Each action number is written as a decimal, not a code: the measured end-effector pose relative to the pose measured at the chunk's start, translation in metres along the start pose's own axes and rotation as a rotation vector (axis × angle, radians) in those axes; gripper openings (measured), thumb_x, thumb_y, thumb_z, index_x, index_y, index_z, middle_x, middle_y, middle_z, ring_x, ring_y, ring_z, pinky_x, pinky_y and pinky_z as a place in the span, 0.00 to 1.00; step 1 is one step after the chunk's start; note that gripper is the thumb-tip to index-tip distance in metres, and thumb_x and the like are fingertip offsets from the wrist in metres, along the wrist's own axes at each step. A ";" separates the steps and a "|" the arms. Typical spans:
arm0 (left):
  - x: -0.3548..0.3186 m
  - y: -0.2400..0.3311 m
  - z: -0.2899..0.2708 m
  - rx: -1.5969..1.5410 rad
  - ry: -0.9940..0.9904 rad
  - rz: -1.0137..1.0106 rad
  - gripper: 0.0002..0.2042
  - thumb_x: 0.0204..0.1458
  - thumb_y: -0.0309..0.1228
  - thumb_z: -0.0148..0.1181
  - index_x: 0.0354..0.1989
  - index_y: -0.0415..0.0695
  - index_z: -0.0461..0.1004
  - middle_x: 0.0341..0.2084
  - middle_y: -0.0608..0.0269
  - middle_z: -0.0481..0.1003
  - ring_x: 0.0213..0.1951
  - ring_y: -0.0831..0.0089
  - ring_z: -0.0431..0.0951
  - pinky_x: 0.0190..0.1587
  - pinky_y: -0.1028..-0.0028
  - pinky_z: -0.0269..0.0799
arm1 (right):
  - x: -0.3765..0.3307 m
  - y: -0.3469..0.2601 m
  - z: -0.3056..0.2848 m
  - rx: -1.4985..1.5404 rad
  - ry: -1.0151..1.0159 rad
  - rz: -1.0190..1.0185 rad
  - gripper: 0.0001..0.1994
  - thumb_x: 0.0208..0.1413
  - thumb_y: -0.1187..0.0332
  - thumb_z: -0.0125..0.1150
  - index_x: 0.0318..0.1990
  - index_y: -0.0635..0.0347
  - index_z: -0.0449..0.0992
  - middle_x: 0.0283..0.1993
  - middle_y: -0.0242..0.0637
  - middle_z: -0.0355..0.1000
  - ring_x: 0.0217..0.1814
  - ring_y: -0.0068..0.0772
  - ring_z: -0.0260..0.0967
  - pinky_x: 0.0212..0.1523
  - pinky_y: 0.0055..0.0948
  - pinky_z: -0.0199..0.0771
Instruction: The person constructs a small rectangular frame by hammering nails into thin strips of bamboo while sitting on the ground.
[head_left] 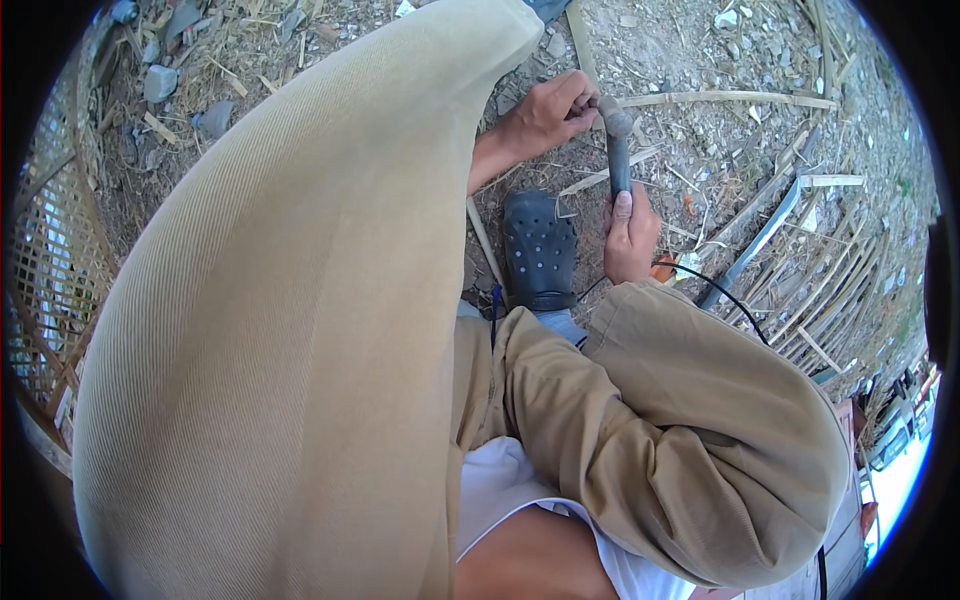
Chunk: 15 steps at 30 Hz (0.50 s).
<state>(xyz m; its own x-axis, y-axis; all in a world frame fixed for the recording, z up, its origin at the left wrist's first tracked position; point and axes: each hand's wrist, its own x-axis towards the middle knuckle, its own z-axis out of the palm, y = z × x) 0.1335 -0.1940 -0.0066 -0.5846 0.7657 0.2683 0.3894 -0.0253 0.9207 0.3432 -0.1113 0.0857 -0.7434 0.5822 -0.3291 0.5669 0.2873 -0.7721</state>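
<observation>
My right hand point(632, 235) is wrapped round the dark handle of a hammer point(619, 165), its thumb along the shaft. The hammer's rounded, dusty metal head points away from me and sits right beside the fingers of my left hand point(548, 115). Those left fingers are curled in a pinch, and what they hold is hidden or too small to tell. One pale bamboo strip point(730, 98) runs rightward from behind the hammer head. Another strip point(581, 42) reaches from the top edge down toward my left fingers.
A dark clog point(540, 245) stands on the ground below my hands. Tan cloth point(290, 300) fills much of the left. To the right lie a long blade-like piece point(750, 245), a black cable point(725, 292) and slatted bamboo point(825, 290). Woven lattice point(60, 250) stands far left, stones point(160, 83) upper left.
</observation>
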 end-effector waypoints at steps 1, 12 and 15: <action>0.000 0.001 0.001 0.010 -0.013 0.012 0.13 0.54 0.19 0.72 0.44 0.41 0.74 0.28 0.63 0.73 0.29 0.73 0.77 0.33 0.71 0.76 | -0.002 -0.001 -0.005 0.001 0.003 0.000 0.23 0.80 0.51 0.42 0.40 0.61 0.72 0.18 0.33 0.65 0.18 0.27 0.65 0.21 0.34 0.60; 0.000 0.008 0.001 0.016 -0.005 0.017 0.13 0.51 0.18 0.72 0.40 0.41 0.73 0.29 0.63 0.71 0.29 0.69 0.75 0.33 0.69 0.75 | -0.009 -0.002 -0.016 -0.037 -0.006 -0.072 0.24 0.80 0.50 0.41 0.41 0.62 0.71 0.18 0.36 0.66 0.17 0.34 0.66 0.21 0.38 0.61; 0.003 0.007 -0.002 -0.001 -0.022 0.024 0.13 0.52 0.18 0.71 0.41 0.41 0.73 0.28 0.63 0.70 0.28 0.69 0.74 0.33 0.69 0.75 | -0.013 -0.001 -0.014 0.155 0.001 -0.042 0.22 0.79 0.52 0.44 0.39 0.62 0.72 0.18 0.39 0.66 0.16 0.38 0.66 0.22 0.39 0.62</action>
<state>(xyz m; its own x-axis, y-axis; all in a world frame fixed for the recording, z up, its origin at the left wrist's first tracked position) 0.1336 -0.1930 0.0010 -0.5597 0.7785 0.2840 0.4026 -0.0441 0.9143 0.3575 -0.1085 0.0980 -0.7651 0.5729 -0.2939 0.4732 0.1907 -0.8601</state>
